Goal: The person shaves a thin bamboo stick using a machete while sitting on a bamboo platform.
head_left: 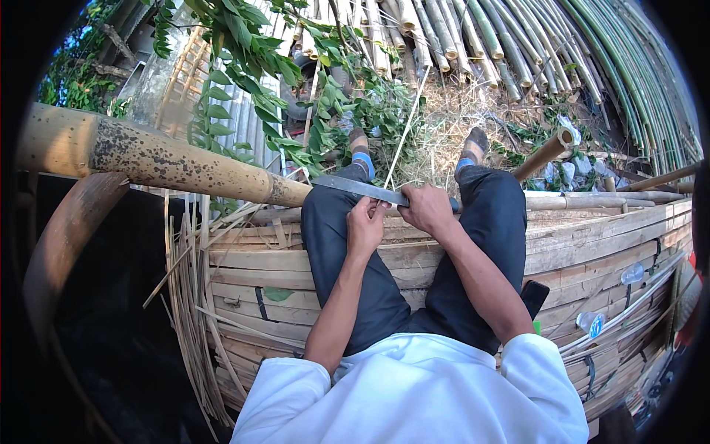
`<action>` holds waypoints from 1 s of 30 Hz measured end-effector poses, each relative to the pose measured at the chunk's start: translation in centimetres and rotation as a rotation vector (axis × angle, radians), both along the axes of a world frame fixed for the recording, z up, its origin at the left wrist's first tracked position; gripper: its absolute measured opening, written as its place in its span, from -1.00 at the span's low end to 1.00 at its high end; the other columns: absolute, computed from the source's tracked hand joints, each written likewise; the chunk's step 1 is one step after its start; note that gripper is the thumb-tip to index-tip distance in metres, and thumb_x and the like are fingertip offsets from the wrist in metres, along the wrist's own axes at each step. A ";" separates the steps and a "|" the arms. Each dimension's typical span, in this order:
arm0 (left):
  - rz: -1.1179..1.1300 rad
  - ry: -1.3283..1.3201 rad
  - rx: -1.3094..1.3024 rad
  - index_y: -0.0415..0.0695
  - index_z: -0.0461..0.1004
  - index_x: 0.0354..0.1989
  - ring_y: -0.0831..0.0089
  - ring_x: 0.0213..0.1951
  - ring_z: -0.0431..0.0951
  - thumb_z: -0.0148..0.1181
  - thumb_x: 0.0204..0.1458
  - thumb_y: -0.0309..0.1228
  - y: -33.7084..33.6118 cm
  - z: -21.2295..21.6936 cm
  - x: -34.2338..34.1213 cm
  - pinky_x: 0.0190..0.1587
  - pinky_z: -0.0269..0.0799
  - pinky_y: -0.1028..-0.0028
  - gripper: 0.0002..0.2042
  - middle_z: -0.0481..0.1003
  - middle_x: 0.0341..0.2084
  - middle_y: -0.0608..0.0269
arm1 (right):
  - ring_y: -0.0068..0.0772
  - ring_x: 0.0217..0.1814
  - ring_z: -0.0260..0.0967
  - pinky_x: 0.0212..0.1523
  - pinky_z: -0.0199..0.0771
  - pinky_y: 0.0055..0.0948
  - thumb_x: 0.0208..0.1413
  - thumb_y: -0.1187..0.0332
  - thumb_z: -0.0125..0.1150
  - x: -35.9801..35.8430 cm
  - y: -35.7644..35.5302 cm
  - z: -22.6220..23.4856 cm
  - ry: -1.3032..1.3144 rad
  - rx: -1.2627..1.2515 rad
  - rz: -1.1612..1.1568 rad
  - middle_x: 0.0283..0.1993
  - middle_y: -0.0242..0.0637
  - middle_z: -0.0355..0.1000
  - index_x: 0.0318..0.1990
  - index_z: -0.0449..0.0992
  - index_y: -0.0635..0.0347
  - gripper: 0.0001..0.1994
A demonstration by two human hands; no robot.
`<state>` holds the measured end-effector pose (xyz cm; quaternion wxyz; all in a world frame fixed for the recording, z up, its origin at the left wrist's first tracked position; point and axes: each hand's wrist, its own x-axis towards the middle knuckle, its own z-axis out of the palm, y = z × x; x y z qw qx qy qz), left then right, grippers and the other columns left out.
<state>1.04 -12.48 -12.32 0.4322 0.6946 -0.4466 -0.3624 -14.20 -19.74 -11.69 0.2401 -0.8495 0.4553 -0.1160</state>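
My right hand (427, 209) is wrapped round the dark handle of a long-bladed knife (355, 187), held level above my knees with its blade pointing left. Just below the blade, my left hand (365, 226) is closed, fingertips pinched at the lower end of a thin pale bamboo strip (407, 129). From there the strip slants up and away between my feet, crossing behind the blade. The exact grip of the left fingertips is partly hidden by the knife.
I sit on stacked split bamboo (414, 265). A thick bamboo pole (185, 159) runs at the left, above loose thin strips (196, 296). Long bamboo poles (510, 44) lie ahead, beside leafy branches (251, 66). A phone (534, 297) and plastic cups (590, 323) are at the right.
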 end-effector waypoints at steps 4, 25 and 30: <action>0.008 0.074 0.059 -0.34 0.52 -0.22 0.58 -0.36 0.55 0.13 0.11 -0.50 0.1 0.3 -0.2 -0.26 0.41 0.53 -0.85 0.60 -0.42 0.18 | -0.03 -0.49 0.51 -0.42 0.52 -0.12 -0.13 0.22 0.20 0.2 -0.2 -0.3 0.048 0.070 -0.062 -0.57 -0.04 0.48 -0.36 0.57 0.13 -0.78; 0.016 0.106 0.077 -0.29 0.54 -0.11 0.65 -0.36 0.53 0.12 0.13 -0.46 1.1 1.4 0.2 -0.29 0.40 0.60 -0.78 0.60 -0.45 0.25 | 0.02 -0.44 0.52 -0.36 0.53 -0.12 -0.22 0.25 0.19 -0.2 -1.7 -1.4 0.078 0.081 -0.212 -0.52 -0.01 0.50 -0.49 0.61 0.14 -0.81; 0.003 0.072 0.054 -0.31 0.53 -0.09 0.63 -0.33 0.54 0.12 0.13 -0.46 1.8 2.3 0.3 -0.26 0.42 0.58 -0.77 0.60 -0.43 0.21 | 0.01 -0.43 0.52 -0.35 0.53 -0.12 -0.23 0.25 0.21 -0.3 -1.8 -1.4 0.068 0.081 -0.202 -0.52 -0.03 0.51 -0.48 0.62 0.12 -0.81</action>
